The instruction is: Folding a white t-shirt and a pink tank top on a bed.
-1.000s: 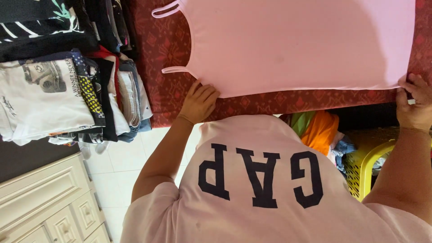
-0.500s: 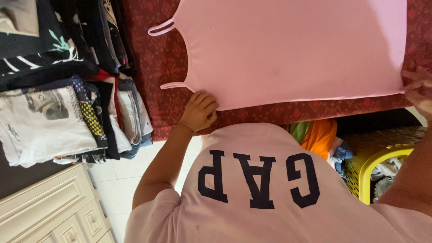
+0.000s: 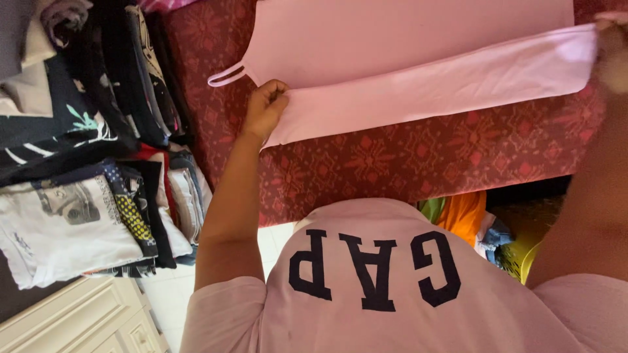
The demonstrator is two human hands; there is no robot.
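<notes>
Red patterned bedspread point(image 3: 418, 163); left hand point(image 3: 263, 110) fisted, pinching pink camisole point(image 3: 405, 46) edge; right hand point(image 3: 611, 52) blurred, grip unclear.

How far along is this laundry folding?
Done, by the look of it: stacks of folded clothes lie beside the work area. In hand: the left hand and the right hand have one long edge of the pink camisole turned over itself on the red patterned cover. Left: the camisole is only partly folded, and more clothes sit in the yellow basket.
</notes>
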